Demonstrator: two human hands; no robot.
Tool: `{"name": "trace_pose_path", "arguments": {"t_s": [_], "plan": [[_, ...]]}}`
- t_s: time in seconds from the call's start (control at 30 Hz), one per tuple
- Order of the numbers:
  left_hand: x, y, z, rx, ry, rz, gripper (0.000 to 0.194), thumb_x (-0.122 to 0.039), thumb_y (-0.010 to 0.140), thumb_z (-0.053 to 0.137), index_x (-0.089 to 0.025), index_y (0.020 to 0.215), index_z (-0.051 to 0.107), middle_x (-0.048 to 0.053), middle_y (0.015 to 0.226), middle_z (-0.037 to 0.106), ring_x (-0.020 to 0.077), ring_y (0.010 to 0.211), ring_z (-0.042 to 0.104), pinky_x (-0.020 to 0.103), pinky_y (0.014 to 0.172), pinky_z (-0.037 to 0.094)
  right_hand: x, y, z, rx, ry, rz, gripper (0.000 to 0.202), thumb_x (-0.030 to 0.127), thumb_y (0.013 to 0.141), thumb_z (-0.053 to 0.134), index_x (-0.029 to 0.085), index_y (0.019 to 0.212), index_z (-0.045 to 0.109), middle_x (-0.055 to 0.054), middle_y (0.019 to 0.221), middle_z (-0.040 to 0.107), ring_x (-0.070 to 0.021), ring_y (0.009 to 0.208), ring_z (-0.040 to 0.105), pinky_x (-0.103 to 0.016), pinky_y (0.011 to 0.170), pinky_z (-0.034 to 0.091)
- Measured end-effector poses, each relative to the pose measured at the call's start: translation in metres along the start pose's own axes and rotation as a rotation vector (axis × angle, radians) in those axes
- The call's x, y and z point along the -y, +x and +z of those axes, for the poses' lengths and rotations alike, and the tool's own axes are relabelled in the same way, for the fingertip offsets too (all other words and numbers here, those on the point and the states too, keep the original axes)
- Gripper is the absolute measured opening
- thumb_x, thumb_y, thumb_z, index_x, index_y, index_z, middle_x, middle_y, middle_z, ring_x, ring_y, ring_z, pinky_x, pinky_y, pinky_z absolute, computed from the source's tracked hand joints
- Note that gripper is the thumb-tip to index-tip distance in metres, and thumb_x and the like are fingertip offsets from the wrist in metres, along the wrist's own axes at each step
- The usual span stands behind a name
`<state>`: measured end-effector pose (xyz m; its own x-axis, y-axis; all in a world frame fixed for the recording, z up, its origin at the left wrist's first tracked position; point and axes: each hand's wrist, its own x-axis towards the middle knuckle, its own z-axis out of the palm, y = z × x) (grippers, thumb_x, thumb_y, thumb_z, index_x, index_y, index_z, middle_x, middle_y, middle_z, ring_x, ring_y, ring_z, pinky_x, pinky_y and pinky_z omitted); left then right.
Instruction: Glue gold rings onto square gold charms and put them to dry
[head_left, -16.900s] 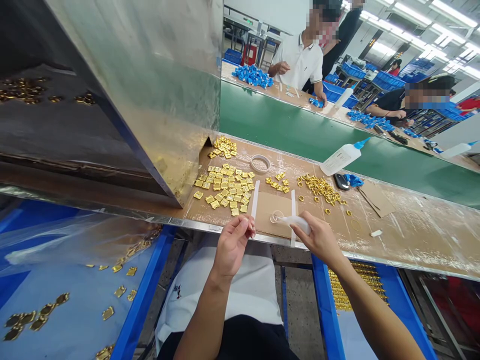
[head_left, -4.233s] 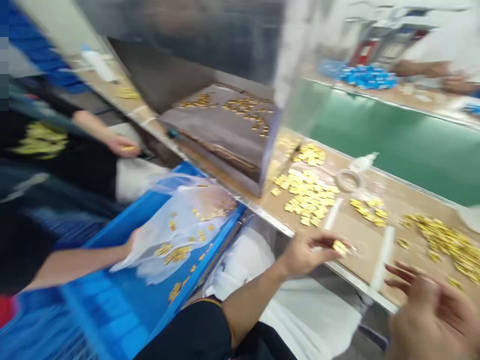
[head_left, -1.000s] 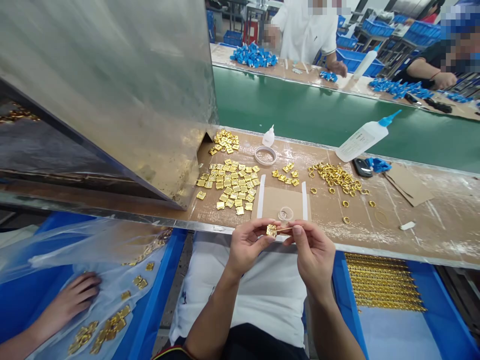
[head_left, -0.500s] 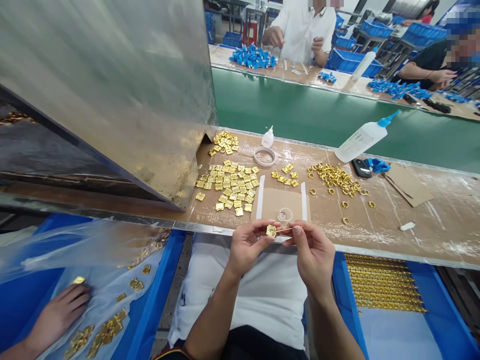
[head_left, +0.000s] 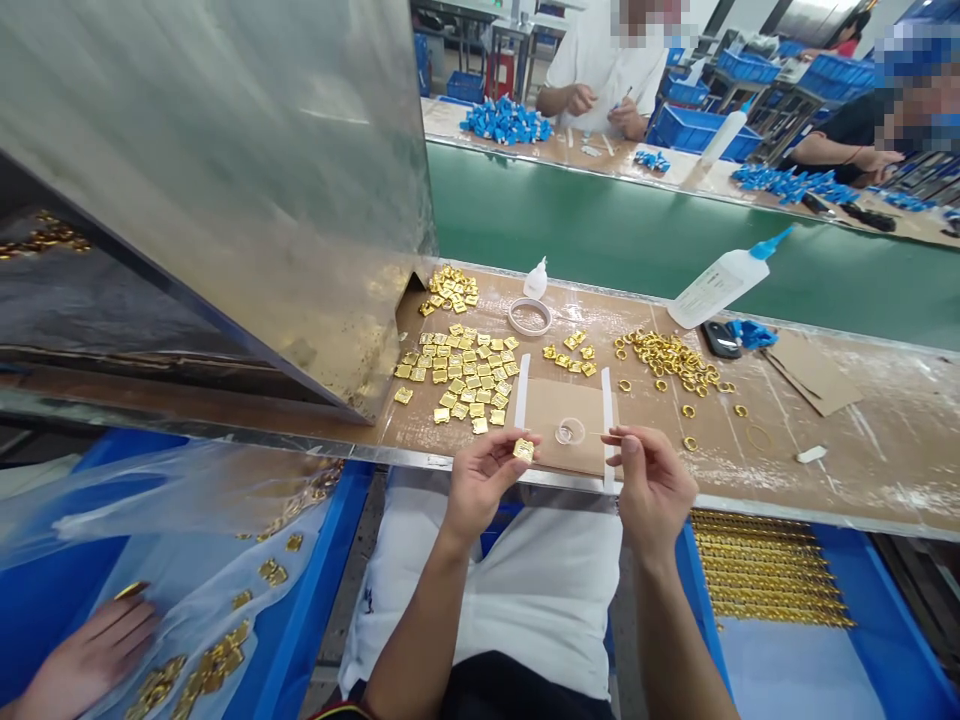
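Note:
Between the fingers and thumb of my left hand [head_left: 484, 475] is a small square gold piece [head_left: 523, 450], held over the table's front edge. My right hand [head_left: 654, 485] pinches a thin stick [head_left: 598, 434] whose tip points left, apart from the gold piece. On the cardboard between two white tape strips lies a small clear round dish [head_left: 570, 431], between my hands. Many square gold pieces [head_left: 469, 372] are spread on the table to the left. Gold rings [head_left: 671, 358] are heaped on the right, and several gold pieces [head_left: 570, 358] sit behind the cardboard.
A metal panel [head_left: 247, 200] slants up on the left. A roll of tape [head_left: 529, 316], a small bottle [head_left: 535, 279] and a large bottle [head_left: 720, 285] stand or lie farther back. Blue crates flank my lap; another person's hand [head_left: 97, 640] is in the left one. Co-workers sit beyond the green belt [head_left: 562, 200].
My hands have moved apart: the right one drew the stick away to the right, the left shifted slightly left with the gold piece. The other person's hand at lower left moved left.

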<state>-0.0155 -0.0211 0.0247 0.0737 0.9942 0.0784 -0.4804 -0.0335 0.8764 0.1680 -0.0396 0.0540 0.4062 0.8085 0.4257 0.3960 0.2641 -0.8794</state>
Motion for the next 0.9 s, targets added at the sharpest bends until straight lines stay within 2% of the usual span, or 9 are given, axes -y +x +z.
{"name": "trace_pose_path", "arguments": {"t_s": [0.2,0.37,0.43,0.53,0.63,0.73,0.77,0.83,0.9], "plan": [[-0.008,0.005,-0.013,-0.090,-0.030,0.019,0.038,-0.043,0.071,0.092,-0.017,0.096,0.079,0.011,0.091,0.083,0.0181,0.075,0.079,0.026,0.070,0.065,-0.035,0.002,0.008,0.131,-0.136,-0.093,0.026,0.041,0.099,0.062,0.021,0.090,0.078,-0.009,0.095,0.070,-0.0218,0.088,0.070,-0.033,0.066,0.062],[-0.017,-0.005,-0.022,-0.125,-0.002,-0.012,0.044,-0.045,0.067,0.094,-0.016,0.096,0.078,0.011,0.091,0.083,0.0187,0.073,0.079,0.027,0.071,0.065,-0.053,0.008,0.003,0.189,-0.216,-0.107,0.038,0.048,0.095,0.061,0.020,0.118,0.073,-0.015,0.118,0.069,-0.0273,0.108,0.068,-0.045,0.087,0.061],[-0.022,-0.011,-0.029,-0.148,0.013,-0.046,0.045,-0.045,0.064,0.095,-0.016,0.094,0.079,0.011,0.090,0.084,0.0183,0.072,0.079,0.026,0.071,0.064,-0.063,0.029,-0.010,0.127,-0.277,-0.076,0.045,0.054,0.094,0.057,0.018,0.116,0.072,-0.016,0.111,0.070,-0.0274,0.099,0.069,-0.045,0.080,0.061],[-0.027,-0.021,-0.039,-0.184,0.025,-0.091,0.044,-0.044,0.062,0.097,-0.016,0.091,0.079,0.011,0.088,0.084,0.0180,0.072,0.079,0.025,0.069,0.063,-0.066,0.071,-0.030,0.062,-0.367,-0.035,0.047,0.059,0.090,0.055,0.016,0.097,0.073,-0.016,0.093,0.071,-0.0256,0.076,0.067,-0.045,0.068,0.058],[-0.031,-0.032,-0.048,-0.207,0.016,-0.113,0.046,-0.045,0.060,0.097,-0.015,0.089,0.079,0.012,0.087,0.083,0.0190,0.069,0.077,0.027,0.067,0.063,-0.036,0.097,-0.032,0.098,-0.363,-0.098,0.037,0.053,0.091,0.057,0.019,0.089,0.071,-0.013,0.089,0.071,-0.0234,0.069,0.064,-0.041,0.065,0.055],[-0.036,-0.050,-0.062,-0.227,-0.003,-0.134,0.049,-0.048,0.058,0.097,-0.014,0.089,0.079,0.013,0.087,0.083,0.0201,0.069,0.076,0.029,0.066,0.062,0.028,0.084,-0.003,0.312,-0.289,-0.336,0.019,0.036,0.097,0.057,0.024,0.092,0.071,-0.008,0.083,0.071,-0.0209,0.066,0.063,-0.037,0.065,0.053],[-0.038,-0.057,-0.069,-0.248,-0.009,-0.138,0.050,-0.048,0.058,0.097,-0.014,0.089,0.079,0.013,0.088,0.083,0.0202,0.069,0.076,0.029,0.067,0.062,0.052,0.071,0.013,0.418,-0.228,-0.418,0.014,0.032,0.096,0.060,0.026,0.090,0.071,-0.005,0.080,0.072,-0.0200,0.065,0.064,-0.034,0.062,0.053],[-0.044,-0.073,-0.085,-0.320,-0.020,-0.125,0.050,-0.049,0.058,0.097,-0.015,0.089,0.079,0.012,0.086,0.082,0.0201,0.070,0.075,0.029,0.068,0.061,0.100,0.037,0.053,0.804,-0.056,-0.633,0.015,0.021,0.100,0.056,0.026,0.100,0.070,-0.003,0.085,0.074,-0.0185,0.070,0.069,-0.030,0.063,0.056],[-0.053,-0.092,-0.104,-0.417,-0.016,-0.067,0.048,-0.050,0.057,0.097,-0.015,0.085,0.079,0.009,0.079,0.080,0.0195,0.069,0.073,0.029,0.068,0.059,0.143,-0.002,0.107,1.091,0.011,-0.799,0.018,0.021,0.103,0.052,0.025,0.105,0.070,-0.004,0.094,0.075,-0.0184,0.080,0.072,-0.028,0.069,0.060]]}}
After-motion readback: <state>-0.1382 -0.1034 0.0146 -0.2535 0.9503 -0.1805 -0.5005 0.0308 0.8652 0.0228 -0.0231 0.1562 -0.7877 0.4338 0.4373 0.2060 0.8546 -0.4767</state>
